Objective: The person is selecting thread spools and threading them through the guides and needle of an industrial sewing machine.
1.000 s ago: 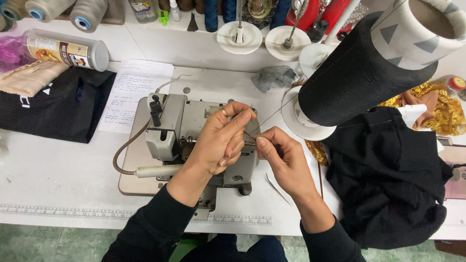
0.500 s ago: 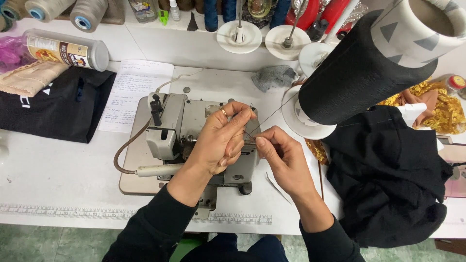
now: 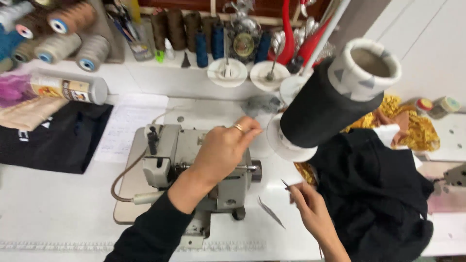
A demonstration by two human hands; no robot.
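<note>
Grey sewing machine point(image 3: 194, 165), mid-table point(image 3: 48, 213), open room along near edge. Left hand point(image 3: 225, 145) above it, fingers pinching thread (barely visible). Right hand point(image 3: 310, 204) beside black fabric point(image 3: 378, 194), fingers gripping small tweezers point(image 3: 286, 184).

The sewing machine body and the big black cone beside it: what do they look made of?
The sewing machine looks like cast metal with a dull grey-green painted finish, and a bare shiny shaft sticks out of its right side. The big black cone appears to be wound thread, matte and finely ribbed, on a pale tube that is probably cardboard, judging by its thick, dull rim.
</note>
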